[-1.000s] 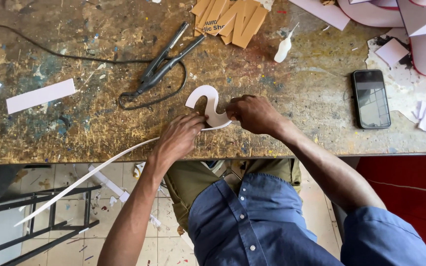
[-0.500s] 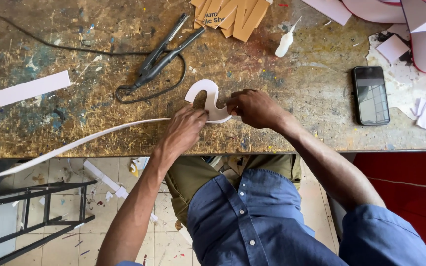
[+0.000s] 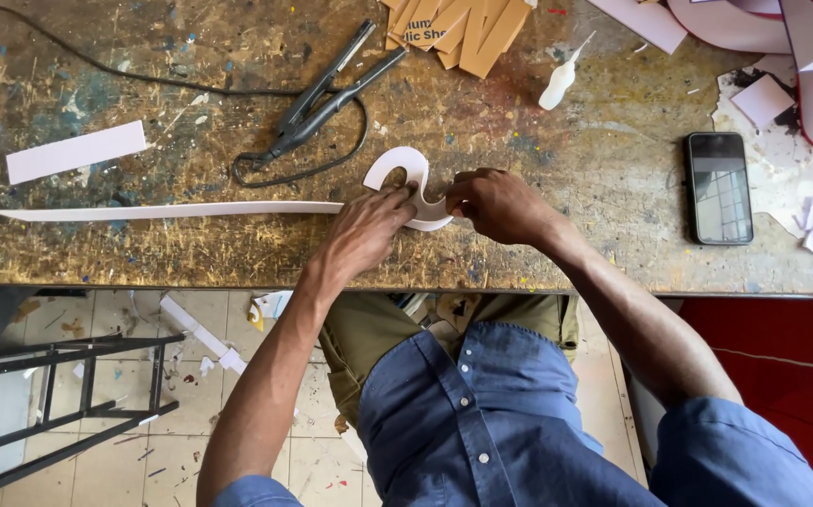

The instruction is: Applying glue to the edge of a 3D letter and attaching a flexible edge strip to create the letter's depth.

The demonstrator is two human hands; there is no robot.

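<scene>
So the piece being worked is a white curved cutout, kind of an S or hook shape, lying flat on the worn, paint-speckled desk near its front edge. Its upper loop curls open toward the left, and the lower curve sits tucked between the two hands. A long thin white strip runs from it out to the left across the desk, mostly flat, tapering to a point at its far end.
</scene>
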